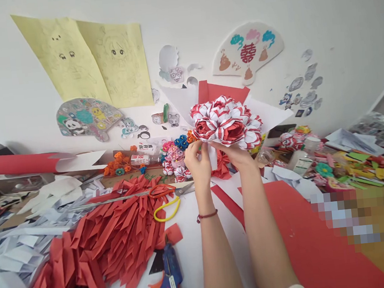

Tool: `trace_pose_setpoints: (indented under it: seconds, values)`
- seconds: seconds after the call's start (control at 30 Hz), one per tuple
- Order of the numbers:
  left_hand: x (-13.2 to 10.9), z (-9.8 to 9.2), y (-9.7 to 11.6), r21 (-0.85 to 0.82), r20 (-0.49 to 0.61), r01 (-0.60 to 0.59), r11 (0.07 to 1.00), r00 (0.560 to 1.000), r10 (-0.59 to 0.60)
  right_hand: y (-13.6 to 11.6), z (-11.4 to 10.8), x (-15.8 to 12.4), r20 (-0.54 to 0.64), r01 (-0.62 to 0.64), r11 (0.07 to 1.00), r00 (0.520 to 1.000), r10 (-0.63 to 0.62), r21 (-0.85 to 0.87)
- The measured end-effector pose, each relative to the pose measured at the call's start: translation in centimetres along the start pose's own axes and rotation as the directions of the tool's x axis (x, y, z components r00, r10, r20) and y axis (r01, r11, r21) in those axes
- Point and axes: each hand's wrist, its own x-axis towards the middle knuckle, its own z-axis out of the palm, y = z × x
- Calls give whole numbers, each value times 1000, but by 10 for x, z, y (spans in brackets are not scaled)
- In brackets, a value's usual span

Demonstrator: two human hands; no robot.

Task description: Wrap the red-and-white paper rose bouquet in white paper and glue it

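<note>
A bouquet of red-and-white folded paper flowers [226, 121] is held up over the table, backed by red and white wrapping sheets. My left hand [199, 163] pinches its white stem from the left, fingers closed on it. My right hand [235, 154] grips the base of the bouquet from the right, just under the blooms. A red string bracelet sits on my left wrist.
A heap of folded red paper strips [113, 242] lies at the left, amid white paper scraps [13, 233]. Orange-and-yellow scissors [165, 196] lie beside it. A blue glue gun [167, 282] sits near the front edge. A red sheet [310, 241] covers the right. Small paper flowers [176, 157] stand behind.
</note>
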Motion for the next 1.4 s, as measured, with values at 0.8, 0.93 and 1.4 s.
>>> trace_pose_setpoints:
  seconds: [0.8, 0.93, 1.4]
  values:
    - [7, -20, 25, -184, 197, 47, 982, 980, -10, -7, -13, -2, 191, -104, 968, 980, 61, 227]
    - [7, -21, 27, -184, 202, 50, 982, 979, -12, -7, -15, 0, 191, -113, 972, 979, 73, 208]
    - [7, -21, 28, -164, 203, 60, 985, 979, -26, -21, -9, -8, 194, -113, 983, 977, 84, 144]
